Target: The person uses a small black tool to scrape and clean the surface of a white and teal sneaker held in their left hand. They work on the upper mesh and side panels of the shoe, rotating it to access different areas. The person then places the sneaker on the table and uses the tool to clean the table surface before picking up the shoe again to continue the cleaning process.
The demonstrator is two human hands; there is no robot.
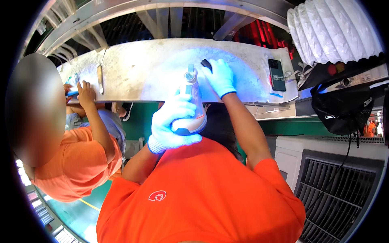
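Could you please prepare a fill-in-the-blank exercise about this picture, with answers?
Of the person's white-gloved left hand and white-gloved right hand, the ____ one grips the white, orange-lined shoe.
The right hand holds a small ____ object.
The dark rectangular phone lies near the ____ end of the pale bench.
The co-worker's short-sleeved shirt is ____.

Missing words: left; black; right; orange.

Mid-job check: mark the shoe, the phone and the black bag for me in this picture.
Shoe point(196, 101): head view, on the side of its upper.
Phone point(277, 76): head view, mid-body.
Black bag point(343, 107): head view, on its front.
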